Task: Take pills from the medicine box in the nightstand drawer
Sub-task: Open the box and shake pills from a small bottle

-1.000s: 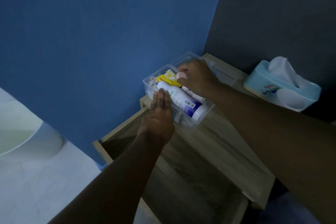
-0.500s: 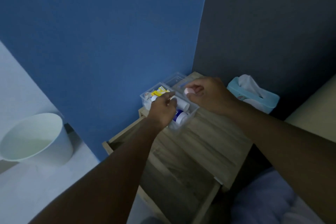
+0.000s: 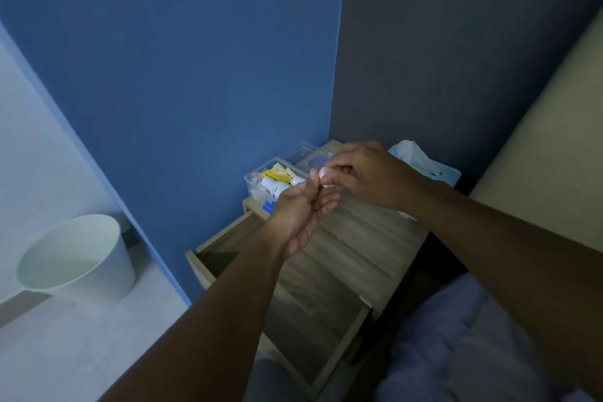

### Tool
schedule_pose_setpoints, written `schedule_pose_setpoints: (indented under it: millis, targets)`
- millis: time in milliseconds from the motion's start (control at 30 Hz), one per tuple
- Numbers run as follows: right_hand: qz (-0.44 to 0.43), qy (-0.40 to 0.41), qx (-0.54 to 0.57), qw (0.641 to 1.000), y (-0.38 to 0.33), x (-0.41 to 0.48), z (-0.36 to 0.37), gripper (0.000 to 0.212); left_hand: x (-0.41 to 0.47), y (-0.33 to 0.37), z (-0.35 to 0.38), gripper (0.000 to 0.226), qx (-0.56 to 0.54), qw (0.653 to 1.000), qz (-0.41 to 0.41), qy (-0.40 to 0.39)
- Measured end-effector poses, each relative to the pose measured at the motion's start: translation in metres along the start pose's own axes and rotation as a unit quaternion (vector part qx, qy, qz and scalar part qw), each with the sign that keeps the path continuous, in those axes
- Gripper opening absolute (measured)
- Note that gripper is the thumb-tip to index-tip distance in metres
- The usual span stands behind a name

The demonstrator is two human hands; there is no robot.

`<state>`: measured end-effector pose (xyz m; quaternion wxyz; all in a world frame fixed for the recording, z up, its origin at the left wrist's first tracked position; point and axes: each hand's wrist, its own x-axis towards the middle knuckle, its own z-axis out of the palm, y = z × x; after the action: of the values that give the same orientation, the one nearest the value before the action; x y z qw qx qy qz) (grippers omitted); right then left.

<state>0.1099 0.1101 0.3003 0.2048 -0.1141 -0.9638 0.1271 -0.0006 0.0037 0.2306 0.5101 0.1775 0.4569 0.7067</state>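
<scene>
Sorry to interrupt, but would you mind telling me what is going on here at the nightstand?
A person is standing over a wooden nightstand with its drawer pulled open. A clear medicine box sits open on top, with a white bottle and a yellow packet inside. The right hand pinches a small pale round thing over the cupped left hand. It is too dim to tell whether that is a pill or a cap.

Looks like a bedroom at home, dim light. Wooden nightstand [image 3: 368, 238] tucked in the corner at 12 o'clock where the blue wall [image 3: 182, 75] meets a dark grey one [image 3: 456, 42], drawer [image 3: 293, 310] pulled open. Tissue box [image 3: 427, 163] on top, bedding [image 3: 473, 346] at 5 o'clock, white bin [image 3: 78, 261] at 9 o'clock.
</scene>
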Motion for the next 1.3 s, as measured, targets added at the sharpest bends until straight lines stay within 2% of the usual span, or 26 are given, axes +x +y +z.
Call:
schedule_pose_setpoints:
  millis: [200, 267, 333, 400, 467, 533, 667, 700, 767, 833, 933, 1067, 1167, 1300]
  targets:
    - [-0.023, -0.04, -0.021, 0.999, 0.002, -0.009, -0.004, 0.017, -0.005, -0.012, 0.007, 0.04, -0.04, 0.999, -0.031, 0.014]
    - [-0.011, -0.047, 0.029, 0.998, 0.006, -0.012, -0.008, 0.03, -0.005, -0.015, 0.009, 0.037, -0.06, 0.998, -0.03, 0.009]
    - [0.022, -0.041, 0.084, 0.995, 0.009, -0.017, -0.01, 0.056, -0.006, -0.017, 0.011, 0.035, -0.066, 0.997, -0.03, 0.014]
    - [0.066, -0.014, 0.09, 0.994, 0.009, -0.021, -0.009, 0.071, -0.007, -0.02, 0.013, 0.034, -0.053, 0.998, -0.028, 0.014]
    - [0.098, 0.01, 0.039, 0.994, 0.006, -0.021, -0.007, 0.063, -0.008, -0.021, 0.014, 0.033, -0.038, 0.999, -0.025, 0.009]
    - [0.101, -0.006, -0.011, 0.995, 0.005, -0.02, -0.008, 0.055, -0.009, -0.023, 0.014, 0.032, -0.028, 0.999, -0.028, 0.008]
    - [0.036, -0.075, 0.01, 0.997, 0.013, -0.023, -0.011, 0.028, -0.012, -0.025, 0.014, 0.036, -0.001, 0.999, -0.033, 0.016]
    - [0.022, -0.082, 0.027, 0.996, 0.014, -0.025, -0.013, 0.034, -0.013, -0.026, 0.014, 0.036, 0.001, 0.999, -0.034, 0.017]
    - [0.012, -0.078, 0.053, 0.995, 0.013, -0.029, -0.014, 0.061, -0.015, -0.028, 0.014, 0.037, 0.001, 0.999, -0.036, 0.016]
    - [0.046, -0.06, 0.038, 0.996, 0.009, -0.031, -0.012, 0.076, -0.015, -0.03, 0.015, 0.038, 0.0, 0.999, -0.04, 0.022]
    - [0.073, -0.07, -0.034, 0.994, 0.002, -0.031, -0.012, 0.069, -0.017, -0.034, 0.015, 0.035, -0.001, 0.999, -0.048, 0.025]
    - [0.028, -0.114, -0.007, 0.993, -0.002, -0.031, -0.016, 0.025, -0.018, -0.036, 0.014, 0.037, -0.015, 0.998, -0.053, 0.023]
    - [0.012, -0.077, 0.025, 0.997, 0.001, -0.033, -0.02, 0.028, -0.019, -0.038, 0.01, 0.036, -0.036, 0.998, -0.055, 0.015]
    - [0.073, -0.016, 0.103, 0.992, 0.016, -0.041, -0.02, 0.035, -0.022, -0.043, 0.008, 0.031, -0.093, 0.994, -0.058, -0.004]
